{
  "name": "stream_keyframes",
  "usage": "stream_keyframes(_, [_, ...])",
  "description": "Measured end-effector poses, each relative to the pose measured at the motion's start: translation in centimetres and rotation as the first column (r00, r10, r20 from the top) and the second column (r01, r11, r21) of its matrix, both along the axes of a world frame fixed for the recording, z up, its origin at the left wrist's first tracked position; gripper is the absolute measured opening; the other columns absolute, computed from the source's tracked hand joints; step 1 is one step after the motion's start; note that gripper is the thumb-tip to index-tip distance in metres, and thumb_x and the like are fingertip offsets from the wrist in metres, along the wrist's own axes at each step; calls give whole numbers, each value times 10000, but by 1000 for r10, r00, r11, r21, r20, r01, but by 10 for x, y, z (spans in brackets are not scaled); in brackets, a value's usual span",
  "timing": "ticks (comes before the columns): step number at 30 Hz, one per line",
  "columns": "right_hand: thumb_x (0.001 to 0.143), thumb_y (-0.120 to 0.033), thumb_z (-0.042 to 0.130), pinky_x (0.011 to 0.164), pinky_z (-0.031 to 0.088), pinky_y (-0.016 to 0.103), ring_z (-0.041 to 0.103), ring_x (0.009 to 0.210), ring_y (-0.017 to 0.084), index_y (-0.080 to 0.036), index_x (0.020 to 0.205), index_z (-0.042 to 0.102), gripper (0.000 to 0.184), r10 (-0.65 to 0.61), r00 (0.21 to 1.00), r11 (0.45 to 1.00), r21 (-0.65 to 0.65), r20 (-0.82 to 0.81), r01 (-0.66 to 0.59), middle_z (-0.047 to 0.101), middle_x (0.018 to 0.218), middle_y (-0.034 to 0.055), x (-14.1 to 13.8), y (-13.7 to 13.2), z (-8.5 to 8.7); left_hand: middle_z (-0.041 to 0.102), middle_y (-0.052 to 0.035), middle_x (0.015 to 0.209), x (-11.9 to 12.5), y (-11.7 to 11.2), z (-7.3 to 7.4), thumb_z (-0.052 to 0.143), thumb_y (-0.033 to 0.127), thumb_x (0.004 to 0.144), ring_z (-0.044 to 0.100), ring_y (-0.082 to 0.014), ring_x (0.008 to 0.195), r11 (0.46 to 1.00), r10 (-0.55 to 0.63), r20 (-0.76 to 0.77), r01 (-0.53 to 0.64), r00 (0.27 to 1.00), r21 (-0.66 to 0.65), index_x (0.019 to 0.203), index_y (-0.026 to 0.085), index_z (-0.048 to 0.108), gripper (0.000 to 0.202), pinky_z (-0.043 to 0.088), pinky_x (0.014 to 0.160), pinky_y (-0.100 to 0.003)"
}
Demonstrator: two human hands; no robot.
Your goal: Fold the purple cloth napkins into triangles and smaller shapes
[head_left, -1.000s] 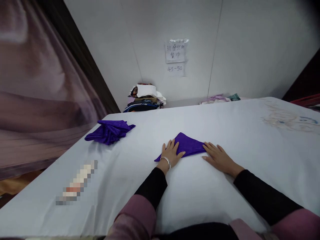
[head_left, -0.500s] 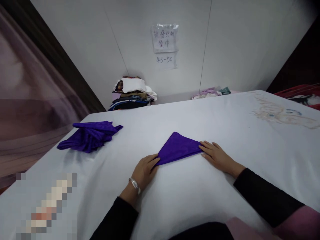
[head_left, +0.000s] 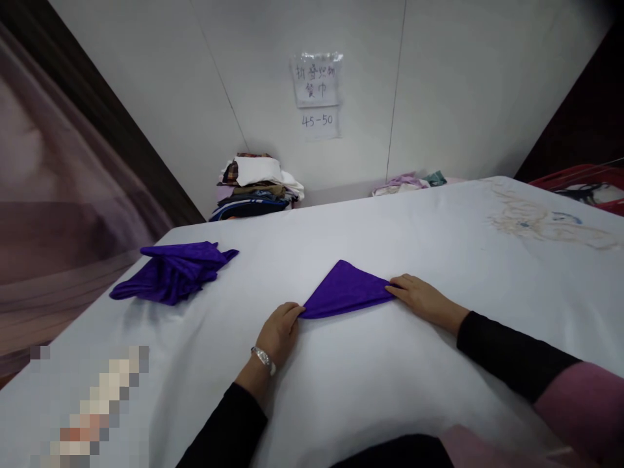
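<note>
A purple cloth napkin (head_left: pixel 345 291), folded into a flat triangle, lies on the white tablecloth (head_left: pixel 370 370) with its point away from me. My left hand (head_left: pixel 279 333), with a silver bracelet at the wrist, pinches the napkin's left corner between thumb and fingers. At the opposite end, my right hand (head_left: pixel 420 298) grips the right corner, its thumb in front. The fingertips under the cloth are hidden. A crumpled heap of purple napkins (head_left: pixel 175 272) sits apart on the left side of the table.
Stacked folded clothes (head_left: pixel 256 185) stand behind the table's far edge, with more fabric (head_left: pixel 402 184) farther right. Handwritten paper signs (head_left: pixel 316 84) hang on the wall. A red basket (head_left: pixel 580 179) is at far right, a sheer curtain (head_left: pixel 58 247) at left. Something at lower left is pixelated.
Both hands have gone from lying with fingers spread at the napkin's corners to pinching them. The napkin keeps its triangle shape and has hardly moved. The view has shifted slightly.
</note>
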State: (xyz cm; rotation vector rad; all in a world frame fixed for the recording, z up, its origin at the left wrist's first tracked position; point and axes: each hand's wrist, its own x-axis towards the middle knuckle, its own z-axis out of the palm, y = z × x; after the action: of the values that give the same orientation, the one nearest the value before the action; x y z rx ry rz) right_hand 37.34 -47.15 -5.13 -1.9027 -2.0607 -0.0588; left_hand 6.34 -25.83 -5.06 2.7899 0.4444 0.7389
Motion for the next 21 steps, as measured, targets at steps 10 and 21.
stream_keyframes(10, [808,-265,465,690,457,301,576,751,174,-205,969,656,257,-214,743,937,-348,-634,-27,644,825,26,9,-29,103,641,5,787,-27,-13,90,561,306,764,576,-148,703,643,126,57,-38,990,-765,1000,220,613,257,480,657,-280])
stream_keyframes(21, [698,-135,437,662,429,279,575,716,170,-187,848,648,263,-277,889,869,-490,-364,70,657,806,36,11,5,44,631,13,634,11,8,26,530,290,691,564,-155,590,702,183,-292,-333,939,-629,864,199,637,224,446,594,-297])
